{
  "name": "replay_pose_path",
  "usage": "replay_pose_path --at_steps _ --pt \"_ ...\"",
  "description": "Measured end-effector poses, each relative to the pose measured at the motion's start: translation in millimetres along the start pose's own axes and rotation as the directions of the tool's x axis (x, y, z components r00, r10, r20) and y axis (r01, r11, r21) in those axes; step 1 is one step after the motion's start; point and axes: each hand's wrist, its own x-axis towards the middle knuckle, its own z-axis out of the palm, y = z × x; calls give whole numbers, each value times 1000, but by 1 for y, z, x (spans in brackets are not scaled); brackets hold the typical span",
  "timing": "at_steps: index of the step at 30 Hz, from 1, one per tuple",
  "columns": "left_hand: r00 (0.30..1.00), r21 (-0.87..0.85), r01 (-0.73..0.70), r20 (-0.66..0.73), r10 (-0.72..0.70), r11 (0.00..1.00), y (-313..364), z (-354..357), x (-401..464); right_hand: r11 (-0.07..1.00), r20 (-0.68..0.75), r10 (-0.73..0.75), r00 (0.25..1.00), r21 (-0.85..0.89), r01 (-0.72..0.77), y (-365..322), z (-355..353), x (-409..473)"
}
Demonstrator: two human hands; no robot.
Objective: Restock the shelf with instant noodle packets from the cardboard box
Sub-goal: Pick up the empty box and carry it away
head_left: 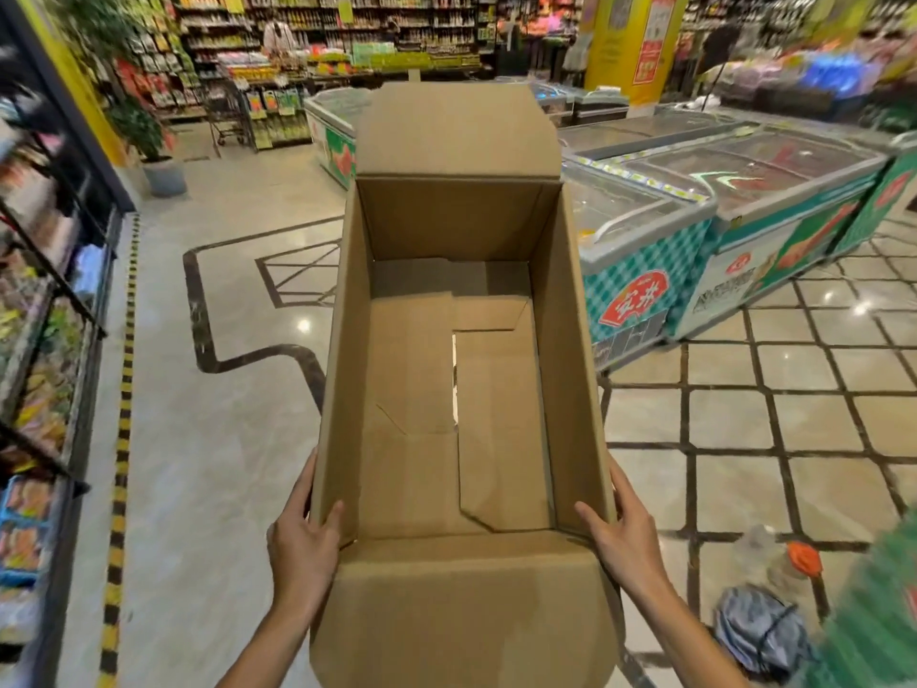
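Observation:
An open brown cardboard box (pixel 342 340) fills the middle of the view, held above the shop floor. Only its folded bottom flaps show inside; I see no noodle packets in it. My left hand (pixel 302 533) grips the near left wall, thumb hooked over the rim into the box, fingers on the outside. My right hand (pixel 620 528) grips the near right wall the same way. One flap stands up at the far end, another hangs toward me. The shelf (pixel 44 340) with coloured packets runs along the left edge, blurred.
Chest freezers (pixel 694 240) with glass lids stand to the right of the box. A bottle with an orange cap (pixel 794 563) and a grey bundle (pixel 759 628) lie on the tiled floor at lower right. A yellow-black strip (pixel 124 389) marks the floor beside the shelf.

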Motion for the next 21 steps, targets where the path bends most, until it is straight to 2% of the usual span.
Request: replay_pose_path --at_steps 10,21 --pt "995 54 78 -72 -74 995 19 101 140 999 97 40 995 -18 -38 -9 17 202" --pt "983 3 178 -52 -177 984 11 227 331 985 126 165 978 -76 -156 -4 54 436"
